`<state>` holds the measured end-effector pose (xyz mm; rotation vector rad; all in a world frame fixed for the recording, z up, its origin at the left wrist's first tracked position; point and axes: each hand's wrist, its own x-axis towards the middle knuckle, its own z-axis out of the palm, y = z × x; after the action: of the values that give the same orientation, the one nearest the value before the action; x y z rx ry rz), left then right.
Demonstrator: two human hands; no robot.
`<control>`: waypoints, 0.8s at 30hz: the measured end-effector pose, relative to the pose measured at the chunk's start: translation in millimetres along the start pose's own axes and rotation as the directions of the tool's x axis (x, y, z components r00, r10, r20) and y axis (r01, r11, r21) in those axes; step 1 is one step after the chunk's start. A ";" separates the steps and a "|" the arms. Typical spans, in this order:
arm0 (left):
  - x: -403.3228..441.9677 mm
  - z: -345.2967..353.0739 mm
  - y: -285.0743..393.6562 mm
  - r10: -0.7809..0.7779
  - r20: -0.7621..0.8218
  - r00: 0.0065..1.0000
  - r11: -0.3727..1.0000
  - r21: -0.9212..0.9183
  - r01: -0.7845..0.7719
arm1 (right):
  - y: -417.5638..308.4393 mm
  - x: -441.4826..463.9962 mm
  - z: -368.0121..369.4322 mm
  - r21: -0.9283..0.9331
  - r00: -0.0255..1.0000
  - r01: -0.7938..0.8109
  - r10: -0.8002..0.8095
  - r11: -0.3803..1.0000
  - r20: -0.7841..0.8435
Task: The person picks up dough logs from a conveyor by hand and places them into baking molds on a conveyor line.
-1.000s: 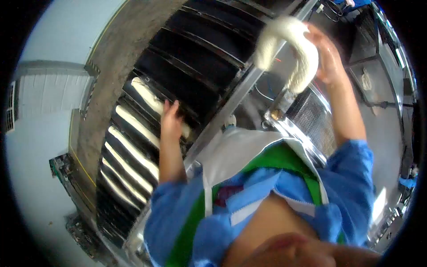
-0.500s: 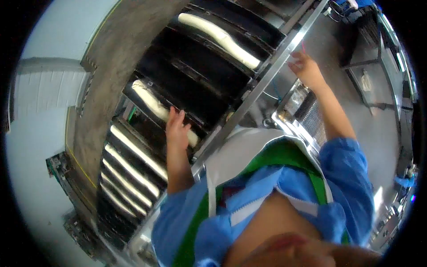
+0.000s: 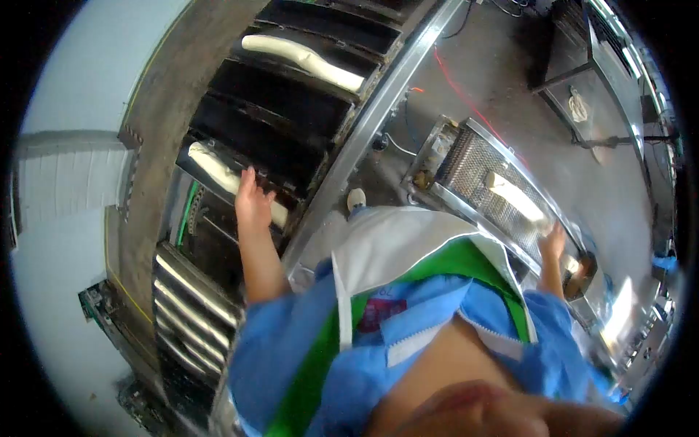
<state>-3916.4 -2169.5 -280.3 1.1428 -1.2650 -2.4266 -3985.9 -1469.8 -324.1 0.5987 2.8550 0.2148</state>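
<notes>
A pale, long roll that looks like dough [image 3: 215, 166] lies in a black slat tray on the left line. My left hand [image 3: 253, 204] is over it with fingers stretched out and hides its middle. The roll's other end shows just past my fingers. Over on the right, my right hand [image 3: 553, 245] is at the near end of another pale dough roll [image 3: 515, 197], which lies on a metal mesh conveyor [image 3: 470, 156]. Blur on those fingers hides whether they close around its end.
A metal rail [image 3: 364, 124] runs between me and the black trays. Farther up lies another dough roll [image 3: 302, 58]; several thinner strips [image 3: 191, 313] lie at lower left. A red cable [image 3: 466, 98] crosses the floor near a metal table [image 3: 597, 87].
My right hand has moved from beyond the rail down to the roll on the mesh conveyor. My left hand stays over its roll. The view has shifted, showing the whole mesh conveyor.
</notes>
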 end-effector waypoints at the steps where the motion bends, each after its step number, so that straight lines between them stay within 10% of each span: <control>1: 5.9 0.3 2.1 0.004 -0.020 1.000 1.000 0.025 -0.003 | -1.5 -0.7 12.4 0.002 1.000 -0.001 0.001 1.000 -0.002; 3: 23.4 -6.4 2.5 0.032 -0.057 0.998 0.999 0.044 -0.030 | -11.1 -0.5 46.6 -0.056 0.922 0.256 -0.261 0.965 -0.285; 11: 74.2 -21.7 16.4 -0.032 0.089 0.996 0.999 0.013 0.031 | -138.6 -34.7 -1.6 -0.048 0.949 0.279 -0.268 0.959 0.169; 15: 65.9 -8.0 12.6 -0.005 0.033 0.999 1.000 -0.009 0.006 | -128.9 28.4 2.7 0.543 0.746 0.287 -0.540 0.789 0.390; 18: 79.7 -16.3 2.7 -0.011 0.108 0.994 1.000 -0.024 0.013 | -120.1 68.2 18.6 0.657 0.596 0.630 -0.800 0.413 -0.068; 19: 84.4 -17.7 0.5 -0.010 0.106 0.994 1.000 -0.028 0.013 | -151.2 45.9 -21.2 0.615 0.362 0.787 -0.842 0.047 -0.400; 21: 93.0 -19.9 -5.8 -0.016 0.091 0.996 0.998 -0.053 0.020 | -205.0 27.3 -62.9 0.985 0.697 0.060 -0.713 0.162 0.075; 24: 86.1 -9.2 -4.8 -0.003 0.120 0.993 1.000 -0.015 0.005 | -305.2 6.0 -105.0 0.951 0.686 -0.269 -0.723 -0.152 0.078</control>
<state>-3968.5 -2212.7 -334.6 1.0102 -1.2766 -2.5374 -4132.1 -1754.2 -280.4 0.0500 1.6228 -2.0624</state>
